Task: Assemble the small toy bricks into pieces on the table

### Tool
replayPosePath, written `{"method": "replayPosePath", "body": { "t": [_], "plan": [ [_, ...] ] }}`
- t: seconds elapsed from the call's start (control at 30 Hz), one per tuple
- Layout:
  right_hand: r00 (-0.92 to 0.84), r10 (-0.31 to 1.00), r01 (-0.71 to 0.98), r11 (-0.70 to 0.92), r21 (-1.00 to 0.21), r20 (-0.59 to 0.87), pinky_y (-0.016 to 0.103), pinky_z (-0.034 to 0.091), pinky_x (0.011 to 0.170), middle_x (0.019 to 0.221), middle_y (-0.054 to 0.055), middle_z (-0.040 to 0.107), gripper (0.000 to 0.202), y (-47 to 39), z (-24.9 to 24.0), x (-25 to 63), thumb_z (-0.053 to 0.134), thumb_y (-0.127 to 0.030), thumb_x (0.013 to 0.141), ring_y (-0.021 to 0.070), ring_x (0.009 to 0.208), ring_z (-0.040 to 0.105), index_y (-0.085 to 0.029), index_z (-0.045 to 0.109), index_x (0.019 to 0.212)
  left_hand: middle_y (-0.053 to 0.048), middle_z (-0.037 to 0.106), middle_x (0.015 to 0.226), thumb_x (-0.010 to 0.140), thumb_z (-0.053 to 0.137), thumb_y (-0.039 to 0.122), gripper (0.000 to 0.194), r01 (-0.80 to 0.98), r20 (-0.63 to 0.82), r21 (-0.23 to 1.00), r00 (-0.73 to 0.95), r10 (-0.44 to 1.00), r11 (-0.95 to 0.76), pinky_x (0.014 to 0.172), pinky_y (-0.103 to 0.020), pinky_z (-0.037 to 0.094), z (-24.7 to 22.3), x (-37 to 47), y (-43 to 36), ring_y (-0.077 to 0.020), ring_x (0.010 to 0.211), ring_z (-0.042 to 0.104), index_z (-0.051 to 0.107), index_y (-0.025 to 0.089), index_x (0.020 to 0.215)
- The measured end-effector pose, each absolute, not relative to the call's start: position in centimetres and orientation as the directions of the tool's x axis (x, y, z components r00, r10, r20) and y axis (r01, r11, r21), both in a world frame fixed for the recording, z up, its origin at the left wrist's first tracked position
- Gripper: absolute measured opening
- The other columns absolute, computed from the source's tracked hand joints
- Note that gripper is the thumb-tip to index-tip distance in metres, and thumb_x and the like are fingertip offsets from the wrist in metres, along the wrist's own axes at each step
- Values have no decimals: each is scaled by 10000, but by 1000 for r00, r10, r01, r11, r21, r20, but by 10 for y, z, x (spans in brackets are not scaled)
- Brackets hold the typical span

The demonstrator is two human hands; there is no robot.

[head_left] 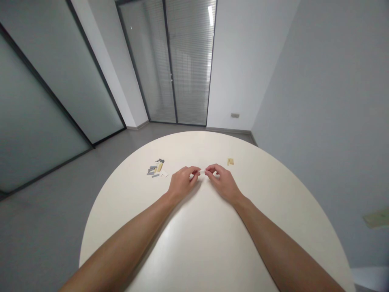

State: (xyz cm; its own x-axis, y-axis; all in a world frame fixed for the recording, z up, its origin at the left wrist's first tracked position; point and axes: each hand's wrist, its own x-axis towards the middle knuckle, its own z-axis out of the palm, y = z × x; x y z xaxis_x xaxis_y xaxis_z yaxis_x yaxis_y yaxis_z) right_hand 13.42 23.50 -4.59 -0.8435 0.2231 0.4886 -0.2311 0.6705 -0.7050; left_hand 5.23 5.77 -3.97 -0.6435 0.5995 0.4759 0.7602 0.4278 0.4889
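Between my two hands is a small white piece (pixel 202 171), thin and short, perhaps a toy building brick; its exact kind is too small to make out. My left hand (pixel 184 179) pinches its left end between thumb and fingers. The right end is pinched the same way by my right hand (pixel 223 181). Left of my hands lies a loose group of small grey pieces (pixel 151 170), tan pieces (pixel 159 167), white pieces (pixel 164 173) and black pieces (pixel 159 160). Beyond my right hand rests a small flat tan piece (pixel 231 161).
The round cream table (pixel 194 243) carries everything, its curved far edge facing a glass door (pixel 191 61) with blinds. Frosted glass panels (pixel 60 81) stand at the left, a plain wall (pixel 328 101) at the right.
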Motion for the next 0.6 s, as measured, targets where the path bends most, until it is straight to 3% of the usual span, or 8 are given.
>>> {"method": "replayPosePath", "body": {
  "t": [0.4,0.6],
  "plan": [
    [-841,244,-208,679,-704,483,314,442,784,890,13,702,118,235,-43,136,573,-297,908,182,866,619,-235,673,917,15,746,963,931,567,253,204,758,479,494,-647,593,427,766,-263,538,-41,51,58,-152,885,672,692,271,1091],
    [-839,244,-202,690,-695,486,322,436,833,848,0,686,74,236,-44,135,604,-271,859,177,841,612,-230,665,871,16,746,962,936,564,266,200,762,476,494,-640,603,419,766,-267,542,-41,51,58,-151,877,673,694,273,1087]
  ]
}}
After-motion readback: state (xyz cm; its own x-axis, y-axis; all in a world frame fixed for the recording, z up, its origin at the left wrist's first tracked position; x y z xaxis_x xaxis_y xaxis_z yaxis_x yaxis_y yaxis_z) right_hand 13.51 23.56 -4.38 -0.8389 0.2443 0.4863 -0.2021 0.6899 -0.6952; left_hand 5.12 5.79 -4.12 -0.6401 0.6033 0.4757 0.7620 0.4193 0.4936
